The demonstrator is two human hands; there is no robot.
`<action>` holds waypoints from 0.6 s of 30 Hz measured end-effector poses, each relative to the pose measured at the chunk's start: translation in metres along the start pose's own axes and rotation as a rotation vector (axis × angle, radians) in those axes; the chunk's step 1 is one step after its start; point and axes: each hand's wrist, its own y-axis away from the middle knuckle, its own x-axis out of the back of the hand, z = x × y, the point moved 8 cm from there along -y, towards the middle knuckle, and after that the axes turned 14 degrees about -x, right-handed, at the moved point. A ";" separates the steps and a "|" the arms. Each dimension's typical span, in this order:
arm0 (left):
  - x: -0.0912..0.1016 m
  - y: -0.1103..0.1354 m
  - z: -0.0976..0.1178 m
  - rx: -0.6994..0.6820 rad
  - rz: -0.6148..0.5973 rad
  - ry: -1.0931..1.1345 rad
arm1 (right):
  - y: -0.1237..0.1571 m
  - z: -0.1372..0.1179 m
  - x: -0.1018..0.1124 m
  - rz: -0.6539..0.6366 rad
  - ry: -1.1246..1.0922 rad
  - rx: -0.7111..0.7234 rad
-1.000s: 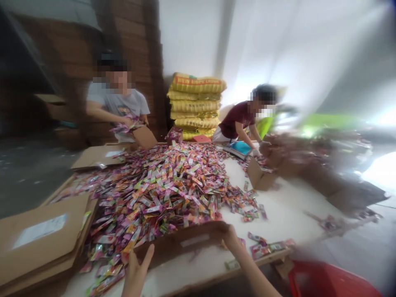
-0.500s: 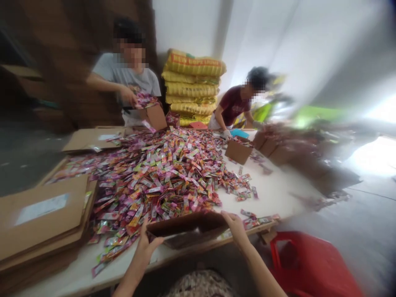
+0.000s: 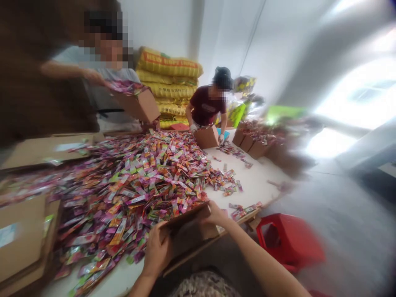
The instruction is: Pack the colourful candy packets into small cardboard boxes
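Observation:
A brown cardboard box (image 3: 188, 235) is held at the table's near edge, its open side turned toward me. My left hand (image 3: 158, 249) grips its left side, thumb and fingers around the wall. At the opposite side, my right hand (image 3: 215, 215) clasps the upper right corner. The inside looks dark, and I cannot make out anything in it. Just beyond the box rises a large heap of small, colourful wrapped packets (image 3: 161, 173), mostly pink, purple, orange and green.
Flattened cartons (image 3: 23, 243) lie at left. Across the white table (image 3: 247, 177), two co-workers each handle a box, the left one (image 3: 136, 103) full of packets. Filled boxes (image 3: 255, 146) line the right side. A red plastic stool (image 3: 293, 241) stands at right; yellow sacks (image 3: 170, 78) are stacked behind.
The view has swung right. My box has tilted, its open side turning more toward me. The co-worker in dark red has moved a box beside the heap.

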 end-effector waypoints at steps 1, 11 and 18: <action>0.000 0.001 0.000 -0.006 0.009 0.019 | 0.008 -0.008 0.004 -0.019 0.030 0.069; 0.009 -0.003 0.017 -0.158 -0.373 0.122 | 0.074 0.023 -0.020 -0.250 0.384 0.186; 0.006 -0.034 0.036 0.042 -0.780 -0.170 | 0.016 0.001 -0.014 -0.153 0.200 0.113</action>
